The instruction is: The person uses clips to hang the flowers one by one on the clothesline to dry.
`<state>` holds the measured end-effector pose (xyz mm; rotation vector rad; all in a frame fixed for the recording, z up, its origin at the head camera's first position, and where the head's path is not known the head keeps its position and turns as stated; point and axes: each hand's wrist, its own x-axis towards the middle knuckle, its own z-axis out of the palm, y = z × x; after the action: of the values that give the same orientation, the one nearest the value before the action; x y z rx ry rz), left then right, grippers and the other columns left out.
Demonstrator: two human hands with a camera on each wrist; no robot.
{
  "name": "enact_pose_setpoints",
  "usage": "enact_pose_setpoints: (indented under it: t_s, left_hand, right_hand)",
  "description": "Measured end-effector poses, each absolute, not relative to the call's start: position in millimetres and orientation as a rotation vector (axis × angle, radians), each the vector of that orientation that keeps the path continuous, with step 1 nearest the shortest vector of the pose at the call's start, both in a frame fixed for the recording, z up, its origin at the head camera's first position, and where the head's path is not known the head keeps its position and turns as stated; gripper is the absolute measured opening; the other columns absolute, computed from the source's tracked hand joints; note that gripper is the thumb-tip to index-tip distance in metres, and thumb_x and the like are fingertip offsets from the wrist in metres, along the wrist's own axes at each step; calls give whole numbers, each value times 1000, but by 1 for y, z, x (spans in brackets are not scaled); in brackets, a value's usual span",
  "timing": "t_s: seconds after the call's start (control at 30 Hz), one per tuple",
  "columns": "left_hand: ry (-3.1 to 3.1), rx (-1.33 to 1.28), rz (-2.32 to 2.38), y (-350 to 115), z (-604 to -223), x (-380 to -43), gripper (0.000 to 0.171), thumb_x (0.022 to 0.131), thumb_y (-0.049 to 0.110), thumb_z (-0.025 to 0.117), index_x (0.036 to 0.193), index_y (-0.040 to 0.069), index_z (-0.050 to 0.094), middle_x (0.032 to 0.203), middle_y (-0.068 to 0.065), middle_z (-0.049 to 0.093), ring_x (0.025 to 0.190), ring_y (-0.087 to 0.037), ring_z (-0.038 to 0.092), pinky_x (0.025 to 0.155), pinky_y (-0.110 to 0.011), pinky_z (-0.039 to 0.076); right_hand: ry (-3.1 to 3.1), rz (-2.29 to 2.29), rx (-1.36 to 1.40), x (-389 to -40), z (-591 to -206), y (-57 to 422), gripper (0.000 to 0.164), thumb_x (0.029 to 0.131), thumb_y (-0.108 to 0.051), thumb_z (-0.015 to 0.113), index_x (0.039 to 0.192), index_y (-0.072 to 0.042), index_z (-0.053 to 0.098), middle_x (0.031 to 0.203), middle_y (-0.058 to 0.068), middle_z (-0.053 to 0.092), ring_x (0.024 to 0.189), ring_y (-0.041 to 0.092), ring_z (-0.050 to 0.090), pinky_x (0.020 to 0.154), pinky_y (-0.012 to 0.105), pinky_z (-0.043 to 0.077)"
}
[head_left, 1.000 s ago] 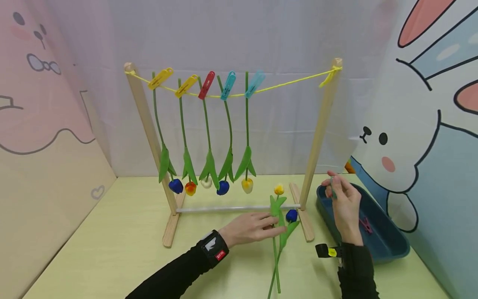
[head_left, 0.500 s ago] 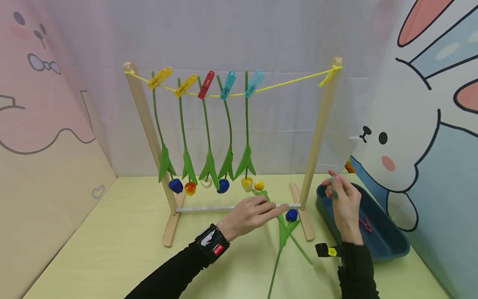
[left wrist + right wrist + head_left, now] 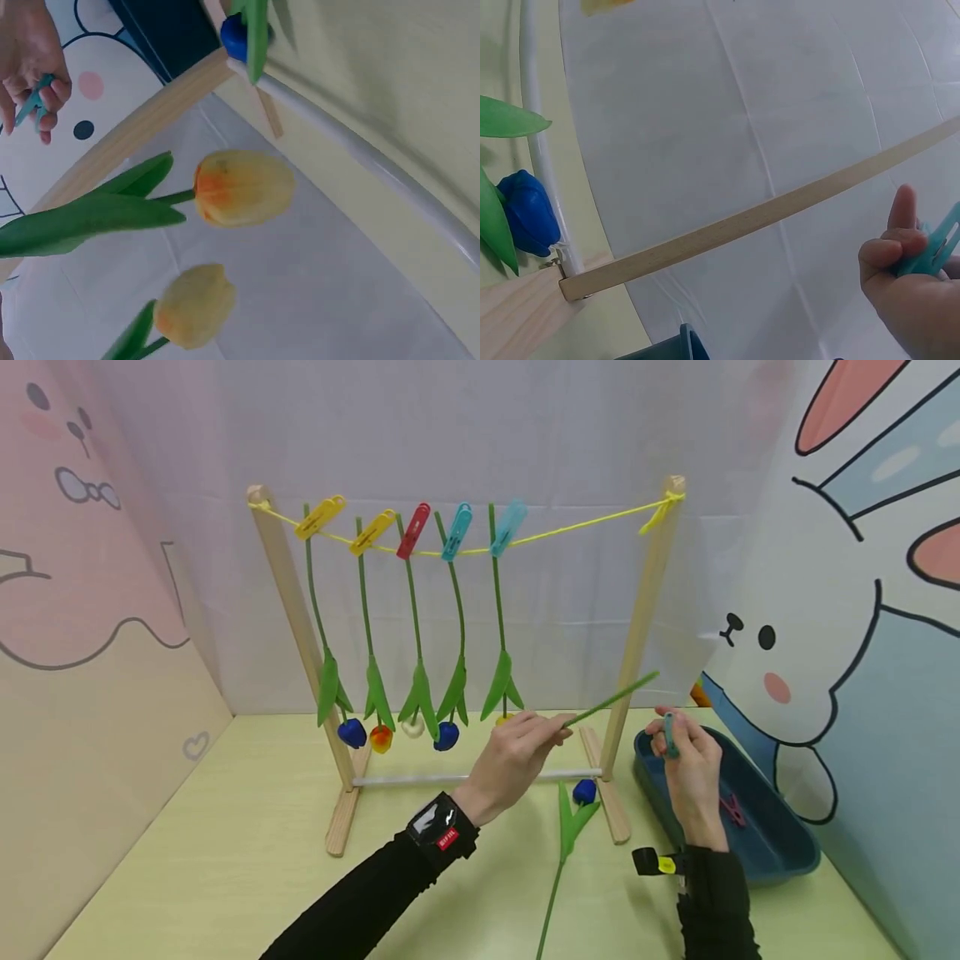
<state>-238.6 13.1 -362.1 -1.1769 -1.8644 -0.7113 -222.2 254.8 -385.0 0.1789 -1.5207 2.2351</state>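
My left hand (image 3: 510,760) grips a tulip by its green stem (image 3: 615,700), whose bare end slants up to the right. The hand hides the tulip's flower in the head view. Two yellow tulip heads, one of them (image 3: 244,187) larger, show close by in the left wrist view. My right hand (image 3: 693,777), raised over the near side of the blue bin, pinches a teal clothespin (image 3: 930,251). Below and between the hands, a blue tulip (image 3: 584,792) lies on the table, its stem toward me.
Several tulips hang head down from a yellow cord (image 3: 585,532), held by yellow, red and blue clothespins (image 3: 414,531). Wooden posts (image 3: 647,602) and a white bottom rod (image 3: 427,779) frame them. Inside the blue bin (image 3: 787,860) is a pink clothespin (image 3: 732,810).
My left hand has picked up the yellow tulip from the table and swung its stem end up to the right. The right hand stays nearly still with the teal clothespin.
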Motion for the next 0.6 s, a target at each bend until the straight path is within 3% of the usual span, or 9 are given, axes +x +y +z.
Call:
enact_pose_setpoints:
  t_s: [0.27, 0.4, 0.6]
  left_hand:
    - [-1892, -1073, -1131, 19, -353, -244, 13, 95, -1, 64, 105, -3, 72, 82, -11, 74, 83, -20, 73, 79, -18, 57]
    - [-1909, -1011, -1236, 19, -348, -248, 13, 97, 1, 62, 104, -3, 72, 83, -12, 75, 75, -19, 72, 67, -16, 53]
    - [-1969, -942, -1312, 19, -339, -254, 16, 99, 7, 61, 100, -1, 74, 82, -12, 76, 61, -16, 63, 56, -14, 40]
  right_hand:
    - [-1592, 2187, 143, -221, -384, 253, 26, 106, -23, 48, 102, -7, 67, 82, 1, 65, 71, 14, 49, 66, 23, 42]
    - [-1697, 2100, 93, -220, -384, 252, 27, 106, -23, 49, 100, -9, 70, 86, -2, 61, 76, 11, 53, 72, 20, 48]
    - [-1799, 1910, -16, -220, -380, 251, 24, 105, -18, 53, 95, -11, 74, 86, -12, 65, 83, 12, 50, 77, 22, 41]
